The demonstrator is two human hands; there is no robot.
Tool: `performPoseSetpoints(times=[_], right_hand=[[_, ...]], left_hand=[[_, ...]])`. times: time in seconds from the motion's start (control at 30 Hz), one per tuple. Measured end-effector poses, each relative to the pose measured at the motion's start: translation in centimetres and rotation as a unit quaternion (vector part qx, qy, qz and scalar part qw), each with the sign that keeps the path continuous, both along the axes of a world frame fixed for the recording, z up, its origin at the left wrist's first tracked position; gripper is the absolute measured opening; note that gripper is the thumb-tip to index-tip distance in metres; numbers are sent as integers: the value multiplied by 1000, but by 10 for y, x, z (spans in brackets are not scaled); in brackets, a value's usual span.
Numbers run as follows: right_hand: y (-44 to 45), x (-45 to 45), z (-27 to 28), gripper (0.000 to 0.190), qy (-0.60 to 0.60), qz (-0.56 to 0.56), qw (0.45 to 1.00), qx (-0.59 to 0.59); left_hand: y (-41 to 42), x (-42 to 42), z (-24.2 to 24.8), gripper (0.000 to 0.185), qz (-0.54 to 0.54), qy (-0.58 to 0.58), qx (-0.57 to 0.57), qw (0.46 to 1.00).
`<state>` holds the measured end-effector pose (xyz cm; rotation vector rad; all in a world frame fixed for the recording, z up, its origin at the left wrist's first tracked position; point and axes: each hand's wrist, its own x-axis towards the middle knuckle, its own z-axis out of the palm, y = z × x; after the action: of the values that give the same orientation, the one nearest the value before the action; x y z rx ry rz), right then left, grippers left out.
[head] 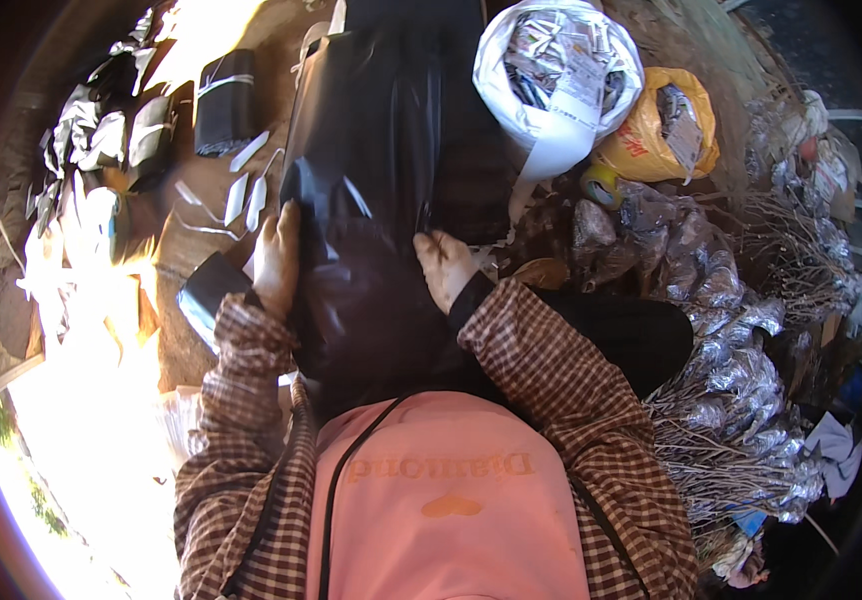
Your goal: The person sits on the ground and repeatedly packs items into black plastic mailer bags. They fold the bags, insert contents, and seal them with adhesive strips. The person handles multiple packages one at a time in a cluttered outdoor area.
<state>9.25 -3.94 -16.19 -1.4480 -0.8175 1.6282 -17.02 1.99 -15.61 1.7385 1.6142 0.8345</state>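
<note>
A long piece of glossy black plastic film (363,172) lies before me, reaching from near my lap to the top of the view. My left hand (277,259) is upright along its left edge, fingers pointing away from me; whether they grip the film is unclear. At the right edge, the curled fingers of my right hand (444,266) pinch the film. More dark material (474,180) lies flat just beyond that hand. A folded black plastic bundle (210,292) rests beside my left wrist.
Tied black rolls (225,105) and white strips (236,199) lie left. At right stand a white bag (487,71) and a yellow bag (626,154) of printed packets, near a tape roll (601,186). Bundles of thin twigs (731,450) with clear-film-wrapped ends (738,352) line the right side.
</note>
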Motion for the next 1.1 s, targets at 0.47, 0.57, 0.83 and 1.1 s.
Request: performPoseSetpoints(times=[0.47, 0.57, 0.83, 1.1], right_hand=[[138, 222, 2, 25, -102, -429, 884, 154], [91, 221, 32, 28, 224, -358, 862, 280], [-28, 177, 98, 41, -78, -43, 993, 78], [22, 187, 94, 33, -344, -173, 872, 303]], left_hand=[[54, 145, 105, 39, -103, -8, 215, 971], [57, 215, 112, 36, -213, -107, 136, 962], [89, 317, 95, 33, -123, -520, -376, 757], [69, 315, 90, 35, -183, -534, -353, 746]])
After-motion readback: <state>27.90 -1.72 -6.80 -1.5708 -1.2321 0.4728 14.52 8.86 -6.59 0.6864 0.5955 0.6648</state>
